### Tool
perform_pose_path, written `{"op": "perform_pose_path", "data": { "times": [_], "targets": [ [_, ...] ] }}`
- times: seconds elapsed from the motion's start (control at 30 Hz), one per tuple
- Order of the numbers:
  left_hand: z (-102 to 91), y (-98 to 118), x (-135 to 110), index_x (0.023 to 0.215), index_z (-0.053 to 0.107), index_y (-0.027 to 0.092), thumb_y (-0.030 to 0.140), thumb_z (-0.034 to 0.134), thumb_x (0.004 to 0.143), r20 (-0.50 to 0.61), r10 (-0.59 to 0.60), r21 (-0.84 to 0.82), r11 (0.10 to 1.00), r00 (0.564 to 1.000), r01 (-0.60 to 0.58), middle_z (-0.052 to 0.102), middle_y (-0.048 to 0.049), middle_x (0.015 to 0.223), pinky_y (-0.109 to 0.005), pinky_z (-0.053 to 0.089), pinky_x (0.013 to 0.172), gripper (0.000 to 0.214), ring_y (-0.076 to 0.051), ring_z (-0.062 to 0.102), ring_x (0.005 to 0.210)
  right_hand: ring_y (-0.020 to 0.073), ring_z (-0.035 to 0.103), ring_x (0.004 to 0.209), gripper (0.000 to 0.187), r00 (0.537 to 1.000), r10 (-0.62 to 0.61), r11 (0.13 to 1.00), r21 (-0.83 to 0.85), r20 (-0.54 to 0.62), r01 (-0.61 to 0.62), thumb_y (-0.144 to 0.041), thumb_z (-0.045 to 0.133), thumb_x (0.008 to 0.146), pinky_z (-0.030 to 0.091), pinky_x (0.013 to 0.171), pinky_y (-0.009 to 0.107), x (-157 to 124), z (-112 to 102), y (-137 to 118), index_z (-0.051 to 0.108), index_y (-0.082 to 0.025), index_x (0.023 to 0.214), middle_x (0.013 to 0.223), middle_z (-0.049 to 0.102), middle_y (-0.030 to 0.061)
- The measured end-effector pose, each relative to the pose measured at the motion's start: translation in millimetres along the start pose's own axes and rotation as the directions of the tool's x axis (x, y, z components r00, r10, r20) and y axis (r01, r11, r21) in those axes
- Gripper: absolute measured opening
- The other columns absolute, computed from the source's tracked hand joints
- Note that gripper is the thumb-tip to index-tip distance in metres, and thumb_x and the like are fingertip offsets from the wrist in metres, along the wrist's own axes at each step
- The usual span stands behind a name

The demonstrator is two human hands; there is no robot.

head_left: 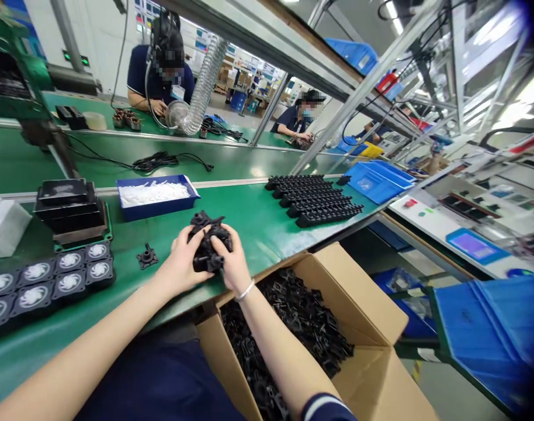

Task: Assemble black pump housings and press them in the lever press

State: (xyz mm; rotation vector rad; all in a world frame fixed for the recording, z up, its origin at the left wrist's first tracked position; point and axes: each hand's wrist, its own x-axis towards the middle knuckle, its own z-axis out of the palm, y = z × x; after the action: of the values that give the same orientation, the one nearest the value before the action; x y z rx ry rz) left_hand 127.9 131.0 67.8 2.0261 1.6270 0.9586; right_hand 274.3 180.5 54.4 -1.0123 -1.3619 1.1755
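My left hand (186,257) and my right hand (232,254) are closed around a clump of black plastic parts (205,237), held just above the front of the green bench. Each part seems to have a thin frame and a round hub. One loose black part (147,256) lies on the bench left of my hands, its hub pointing up. Below my right forearm, an open cardboard box (350,304) holds a heap of similar black parts (288,316). How many parts my hands hold is hidden by the fingers.
Left are rows of black fans (52,280), a black press fixture (69,210) and a blue tray (157,210) of white strips. Right, rows of black pieces (313,199) stand near blue bins (376,181). Beyond the bench, co-workers (162,76) sit working.
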Motion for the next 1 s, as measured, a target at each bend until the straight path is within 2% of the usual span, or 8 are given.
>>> {"op": "perform_pose_path", "data": {
  "times": [0.17, 0.3, 0.4, 0.53, 0.6, 0.7, 0.87, 1.0],
  "targets": [
    [-2.2, -44, -20, 0.147, 0.028, 0.017, 0.030, 0.071, 0.081, -0.158, -0.063, 0.177, 0.980, 0.985, 0.091, 0.026, -0.0207, 0.152, -0.051, 0.030, 0.120, 0.080, -0.037, 0.026, 0.147, 0.0205, 0.057, 0.113, 0.043, 0.988, -0.104, 0.978, -0.168, 0.113, 0.122, -0.048, 0.064, 0.085, 0.043, 0.108, 0.040, 26, 44, 22, 0.059, -0.022, 0.120, 0.120, 0.060, 0.0062],
    [2.1, -45, -33, 0.153, 0.011, 0.015, 0.038, 0.074, 0.080, -0.258, -0.040, 0.354, 0.925, 0.965, 0.134, 0.024, -0.0249, 0.156, -0.060, 0.021, 0.121, 0.099, -0.040, 0.012, 0.151, 0.0227, 0.046, 0.129, 0.049, 0.967, -0.174, 0.925, -0.306, 0.185, 0.225, -0.050, 0.056, 0.091, 0.031, 0.118, 0.045, 44, 50, 30, 0.053, -0.023, 0.131, 0.133, 0.053, 0.0099],
    [3.4, -39, -46, 0.155, -0.001, 0.015, 0.047, 0.077, 0.076, -0.337, -0.092, 0.459, 0.853, 0.937, 0.249, 0.019, -0.0250, 0.160, -0.070, 0.006, 0.118, 0.116, -0.042, 0.004, 0.151, 0.0249, 0.031, 0.144, 0.059, 0.952, -0.169, 0.883, -0.389, 0.256, 0.261, -0.051, 0.052, 0.092, 0.022, 0.122, 0.048, 54, 50, 34, 0.045, -0.021, 0.142, 0.150, 0.036, 0.0140],
    [2.3, -37, -52, 0.157, 0.002, 0.016, 0.057, 0.077, 0.073, -0.356, -0.222, 0.469, 0.797, 0.908, 0.379, 0.015, -0.0223, 0.163, -0.075, 0.008, 0.115, 0.120, -0.044, -0.002, 0.151, 0.0274, 0.028, 0.148, 0.069, 0.902, -0.104, 0.842, -0.446, 0.419, 0.304, -0.055, 0.057, 0.089, 0.025, 0.122, 0.048, 64, 49, 29, 0.040, -0.026, 0.149, 0.160, 0.026, 0.0111],
    [1.5, -38, -47, 0.157, 0.005, 0.018, 0.059, 0.078, 0.071, -0.324, -0.285, 0.440, 0.799, 0.902, 0.410, 0.014, -0.0211, 0.163, -0.077, 0.013, 0.112, 0.120, -0.045, -0.003, 0.150, 0.0316, 0.032, 0.147, 0.075, 0.889, -0.065, 0.802, -0.506, 0.454, 0.317, -0.059, 0.058, 0.087, 0.031, 0.119, 0.051, 67, 46, 22, 0.034, -0.029, 0.152, 0.162, 0.021, 0.0109],
    [1.2, -41, -33, 0.156, 0.009, 0.018, 0.060, 0.080, 0.067, -0.294, -0.338, 0.389, 0.812, 0.894, 0.435, 0.014, -0.0206, 0.163, -0.080, 0.015, 0.110, 0.122, -0.046, -0.004, 0.150, 0.0354, 0.031, 0.147, 0.077, 0.910, -0.060, 0.719, -0.614, 0.410, 0.325, -0.061, 0.050, 0.091, 0.036, 0.115, 0.055, 65, 36, 15, 0.025, -0.026, 0.156, 0.163, 0.014, 0.0148],
    [4.8, -49, -7, 0.154, 0.017, 0.013, 0.059, 0.077, 0.071, -0.280, -0.333, 0.334, 0.846, 0.901, 0.416, 0.013, -0.0224, 0.162, -0.075, 0.013, 0.114, 0.113, -0.043, -0.003, 0.151, 0.0259, 0.013, 0.153, 0.073, 0.917, -0.107, 0.709, -0.617, 0.385, 0.342, -0.057, 0.040, 0.097, 0.021, 0.123, 0.051, 37, 1, 28, 0.018, -0.020, 0.156, 0.162, 0.016, 0.0155],
    [10.7, -50, 4, 0.154, 0.019, 0.016, 0.056, 0.072, 0.078, -0.227, -0.273, 0.319, 0.886, 0.935, 0.336, 0.012, -0.0201, 0.163, -0.069, 0.017, 0.117, 0.100, -0.039, -0.003, 0.152, 0.0307, 0.010, 0.153, 0.087, 0.875, -0.046, 0.686, -0.621, 0.483, 0.379, -0.061, 0.051, 0.091, 0.020, 0.122, 0.057, 9, -27, 42, 0.009, -0.024, 0.158, 0.165, 0.004, 0.0154]
  ]
}}
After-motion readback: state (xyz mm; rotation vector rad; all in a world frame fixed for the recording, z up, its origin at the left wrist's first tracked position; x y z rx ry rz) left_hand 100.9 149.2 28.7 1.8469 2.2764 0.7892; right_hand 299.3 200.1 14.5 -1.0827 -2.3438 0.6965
